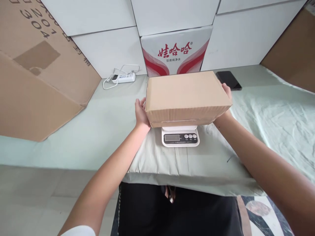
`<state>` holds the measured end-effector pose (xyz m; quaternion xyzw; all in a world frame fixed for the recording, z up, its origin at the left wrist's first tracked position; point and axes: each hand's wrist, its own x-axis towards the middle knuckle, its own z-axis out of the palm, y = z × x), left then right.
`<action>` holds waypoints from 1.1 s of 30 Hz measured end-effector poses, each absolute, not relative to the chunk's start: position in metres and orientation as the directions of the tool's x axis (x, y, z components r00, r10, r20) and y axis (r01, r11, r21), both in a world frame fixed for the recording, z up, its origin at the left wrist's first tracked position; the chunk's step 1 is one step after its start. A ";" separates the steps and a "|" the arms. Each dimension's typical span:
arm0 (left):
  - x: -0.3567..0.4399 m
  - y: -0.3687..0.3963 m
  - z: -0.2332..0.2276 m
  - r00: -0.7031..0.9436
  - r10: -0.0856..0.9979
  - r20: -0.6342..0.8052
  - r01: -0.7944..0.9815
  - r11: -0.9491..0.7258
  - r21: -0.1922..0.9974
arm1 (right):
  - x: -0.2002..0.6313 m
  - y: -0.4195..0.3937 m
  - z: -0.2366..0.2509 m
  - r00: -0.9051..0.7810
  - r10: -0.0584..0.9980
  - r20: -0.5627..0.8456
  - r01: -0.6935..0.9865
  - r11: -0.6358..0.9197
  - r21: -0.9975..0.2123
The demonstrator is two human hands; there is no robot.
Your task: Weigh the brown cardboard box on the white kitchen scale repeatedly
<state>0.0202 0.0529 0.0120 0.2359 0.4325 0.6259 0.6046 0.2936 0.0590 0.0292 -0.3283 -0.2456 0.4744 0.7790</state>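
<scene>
Between my two hands is a plain brown cardboard box (185,93), over a white kitchen scale (180,142). My left hand (142,113) grips the box's left side, with its fingers partly behind it. On the other side my right hand (225,98) holds the right end, fingertips showing at the top corner. The scale's front, with its display and round buttons, sticks out under the box; its weighing plate is mostly hidden. Whether the box rests on the plate or is held just above it, I cannot tell. The display looks blank.
A white box with red lettering (176,52) stands behind, among stacked white boxes (110,49). A black phone (228,80) lies at the back right, a white power strip with a cable (124,77) at the back left. Large cardboard (36,82) flanks the cloth-covered table (73,144).
</scene>
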 end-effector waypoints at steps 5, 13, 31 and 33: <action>0.015 0.041 0.007 -0.144 0.988 0.062 -0.445 -0.120 0.887 | 0.316 0.053 0.018 0.471 0.870 0.143 -0.485 0.391 -0.782; 0.023 0.035 0.006 -0.134 0.915 0.379 -0.256 -0.402 0.879 | 0.314 0.040 0.024 0.371 0.854 0.365 -0.234 0.467 -0.853; 0.003 0.043 0.012 -0.235 0.870 0.434 -0.047 -0.456 0.889 | 0.324 0.036 0.034 0.446 0.776 0.445 0.053 0.474 -0.879; 0.002 0.041 0.014 -0.287 0.857 0.429 0.022 -0.442 0.897 | 0.320 0.031 0.039 0.450 0.782 0.431 0.069 0.451 -0.890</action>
